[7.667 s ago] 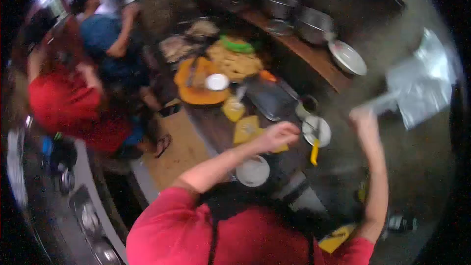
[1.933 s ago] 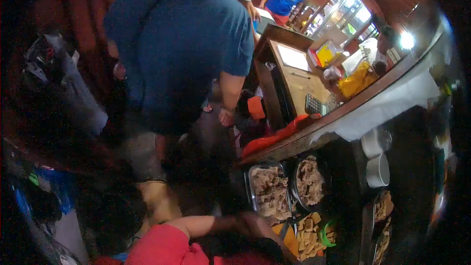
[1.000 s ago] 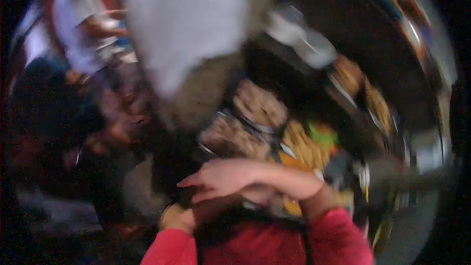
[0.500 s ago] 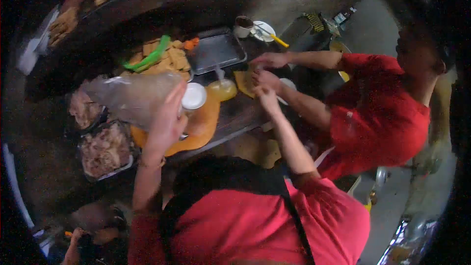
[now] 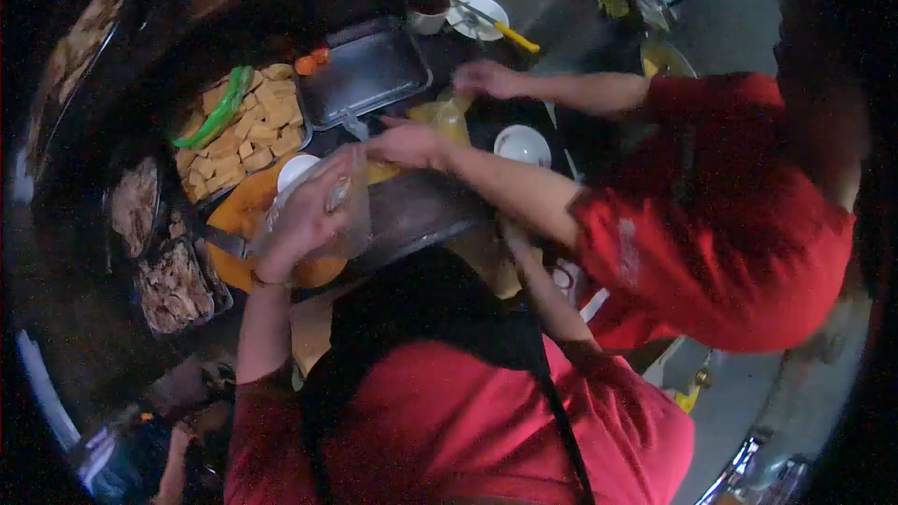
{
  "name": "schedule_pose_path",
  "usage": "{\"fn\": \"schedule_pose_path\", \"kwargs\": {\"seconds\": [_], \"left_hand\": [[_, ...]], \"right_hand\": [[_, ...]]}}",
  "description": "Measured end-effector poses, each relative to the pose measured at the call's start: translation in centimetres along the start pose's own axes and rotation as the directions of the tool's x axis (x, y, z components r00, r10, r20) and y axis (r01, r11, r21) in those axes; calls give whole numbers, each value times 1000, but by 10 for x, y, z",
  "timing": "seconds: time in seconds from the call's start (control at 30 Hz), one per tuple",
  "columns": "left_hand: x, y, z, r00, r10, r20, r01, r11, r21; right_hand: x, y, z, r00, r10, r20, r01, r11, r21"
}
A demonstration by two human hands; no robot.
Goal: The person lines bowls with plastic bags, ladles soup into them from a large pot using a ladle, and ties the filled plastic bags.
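Over the orange board point(image 5: 323, 271), my left hand point(image 5: 304, 220) holds a clear plastic bag point(image 5: 351, 224), which hangs around its fingers. A small white dish point(image 5: 296, 170) lies just beyond that hand. My right hand point(image 5: 513, 236) is lower, under a co-worker's forearm, its fingers dark and mostly hidden. The co-worker's near hand point(image 5: 412, 143) reaches to small bags of yellow liquid point(image 5: 444, 120), and their far hand point(image 5: 491, 80) is beside these. A knife blade point(image 5: 224, 243) rests at the board's left edge.
Left of the board are a tray of tofu-like pieces point(image 5: 267, 122) with green tongs point(image 5: 227, 108), and meat trays point(image 5: 175, 292). Farther back stand a dark metal tray point(image 5: 365, 75), a cup point(image 5: 427, 9) and a plate point(image 5: 468, 26). The co-worker in red point(image 5: 730, 224) fills the right side.
The bag has come down from the left and now hangs around my left hand. My right hand has dropped lower. The co-worker's near hand has moved left, over the yellow bags.
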State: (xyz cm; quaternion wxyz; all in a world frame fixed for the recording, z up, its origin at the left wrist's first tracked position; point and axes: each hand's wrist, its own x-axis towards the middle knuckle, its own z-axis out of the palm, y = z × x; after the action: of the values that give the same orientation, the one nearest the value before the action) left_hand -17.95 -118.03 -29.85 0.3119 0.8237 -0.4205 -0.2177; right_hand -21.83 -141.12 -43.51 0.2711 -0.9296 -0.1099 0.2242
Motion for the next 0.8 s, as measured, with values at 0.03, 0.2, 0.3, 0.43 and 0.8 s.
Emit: {"fn": "schedule_pose_path", "kwargs": {"seconds": [0.03, 0.2, 0.3, 0.43, 0.8], "left_hand": [[3, -2, -3, 997, 74, -11, -75, 997, -27], [18, -2, -27, 962, 274, -22, -273, 962, 26], [10, -7, -37, 960, 278, 33, -278, 961, 3], [-6, -32, -38, 975, 199, 101, -197, 980, -22], [37, -6, -40, 948, 246, -200, -220, 964, 147]], "right_hand": [[53, 5, -26, 996, -84, 22, 87, 983, -163], [27, 10, -52, 984, -175, -19, 139, 839, -527], [-34, 21, -92, 837, -490, -243, 327, 805, -495], [-139, 108, 8, 610, 488, -624, -373, 872, 317], [-119, 23, 30, 132, 841, -525, 358, 454, 816]]}}
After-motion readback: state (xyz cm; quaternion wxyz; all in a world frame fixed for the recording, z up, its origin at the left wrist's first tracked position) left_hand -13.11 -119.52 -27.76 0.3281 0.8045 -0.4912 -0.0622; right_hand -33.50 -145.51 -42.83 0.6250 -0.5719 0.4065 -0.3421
